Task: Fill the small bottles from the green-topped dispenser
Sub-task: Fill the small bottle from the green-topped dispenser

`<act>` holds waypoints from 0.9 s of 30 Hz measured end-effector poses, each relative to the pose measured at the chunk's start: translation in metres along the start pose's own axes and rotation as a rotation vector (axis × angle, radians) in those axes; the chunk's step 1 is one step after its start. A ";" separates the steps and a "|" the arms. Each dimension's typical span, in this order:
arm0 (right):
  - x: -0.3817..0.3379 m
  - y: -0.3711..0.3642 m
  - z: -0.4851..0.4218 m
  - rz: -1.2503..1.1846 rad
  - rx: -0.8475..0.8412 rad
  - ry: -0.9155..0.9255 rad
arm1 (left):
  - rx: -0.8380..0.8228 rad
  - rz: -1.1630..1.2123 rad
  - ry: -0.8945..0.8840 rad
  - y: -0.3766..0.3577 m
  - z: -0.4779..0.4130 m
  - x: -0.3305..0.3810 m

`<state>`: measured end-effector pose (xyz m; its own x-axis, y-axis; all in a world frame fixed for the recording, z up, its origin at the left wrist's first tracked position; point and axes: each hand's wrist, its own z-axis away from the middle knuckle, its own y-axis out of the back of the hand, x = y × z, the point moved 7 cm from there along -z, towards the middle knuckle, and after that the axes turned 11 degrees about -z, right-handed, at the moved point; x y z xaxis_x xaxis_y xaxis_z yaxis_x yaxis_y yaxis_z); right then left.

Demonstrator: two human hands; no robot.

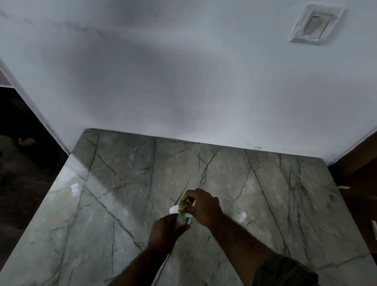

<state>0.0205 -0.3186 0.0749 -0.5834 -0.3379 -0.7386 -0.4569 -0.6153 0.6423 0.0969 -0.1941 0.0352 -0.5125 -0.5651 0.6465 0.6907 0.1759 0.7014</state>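
Observation:
At the middle of the grey marble table [106, 239] stands a white dispenser [174, 210] with a green top [183, 205]. My right hand [203, 207] is closed over the green top from above. My left hand [165, 232] grips a small clear bottle [182, 221] held right up against the dispenser, below the green top. Most of this bottle is hidden by my fingers. A second small clear bottle [242, 217] stands alone to the right. Another small clear bottle [75, 189] lies far to the left.
A white wall [189, 84] rises directly behind the table, with a switch plate [316, 24] high on the right. Dark floor [1, 192] drops off at the left edge. Brown furniture [370, 187] stands to the right.

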 end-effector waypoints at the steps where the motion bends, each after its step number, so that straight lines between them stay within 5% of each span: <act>1: 0.000 -0.001 0.000 -0.001 0.000 0.001 | -0.004 0.006 0.007 -0.001 0.000 -0.001; 27: -0.002 0.002 0.001 0.001 -0.016 -0.001 | 0.017 -0.026 -0.030 0.008 0.002 0.005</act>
<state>0.0202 -0.3185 0.0779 -0.5846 -0.3379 -0.7376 -0.4453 -0.6263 0.6399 0.0988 -0.1942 0.0450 -0.5457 -0.5450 0.6365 0.6682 0.1753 0.7230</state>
